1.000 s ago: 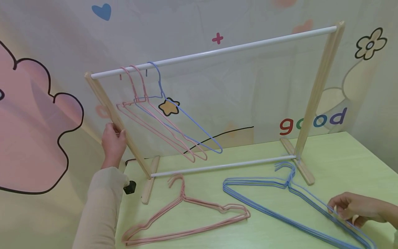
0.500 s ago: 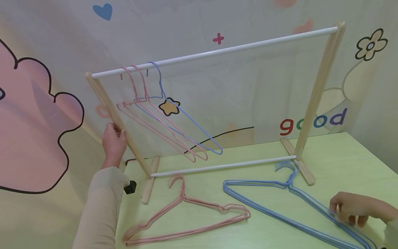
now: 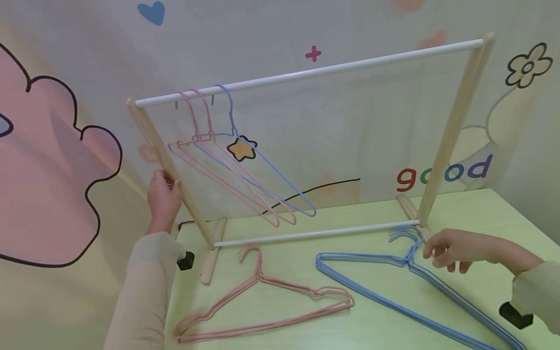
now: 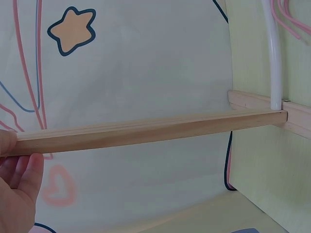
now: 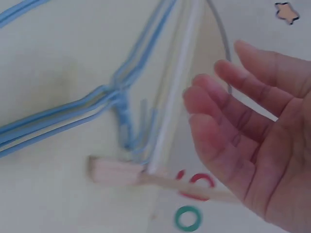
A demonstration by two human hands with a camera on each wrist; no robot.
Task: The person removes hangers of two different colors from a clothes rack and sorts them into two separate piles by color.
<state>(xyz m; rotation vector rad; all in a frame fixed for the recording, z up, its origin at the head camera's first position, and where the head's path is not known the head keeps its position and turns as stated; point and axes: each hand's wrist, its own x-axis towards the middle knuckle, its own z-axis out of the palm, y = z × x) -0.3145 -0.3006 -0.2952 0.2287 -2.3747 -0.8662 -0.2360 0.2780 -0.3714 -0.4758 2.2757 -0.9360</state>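
Note:
My left hand (image 3: 164, 199) grips the left wooden post (image 3: 150, 133) of a clothes rack. In the left wrist view, the thumb lies on one side of the post (image 4: 146, 133) and the fingers on the other. My right hand (image 3: 463, 248) is held over the table, just right of the hooks of a stack of blue hangers (image 3: 410, 260). The right wrist view shows this hand (image 5: 262, 131) with loosely bent fingers and nothing in it. Two pink hangers (image 3: 211, 129) and a blue hanger (image 3: 232, 114) hang at the left of the white top rail (image 3: 306, 74).
A stack of pink hangers (image 3: 259, 277) lies on the light green table (image 3: 372, 330), in front of the rack's lower rail (image 3: 315, 234). The right post (image 3: 455, 131) stands on a wooden foot. A patterned backdrop (image 3: 350, 121) is behind the rack.
My right hand has left the right side of the blue hangers and moved up and left towards their hooks. The left hand keeps its grip on the post.

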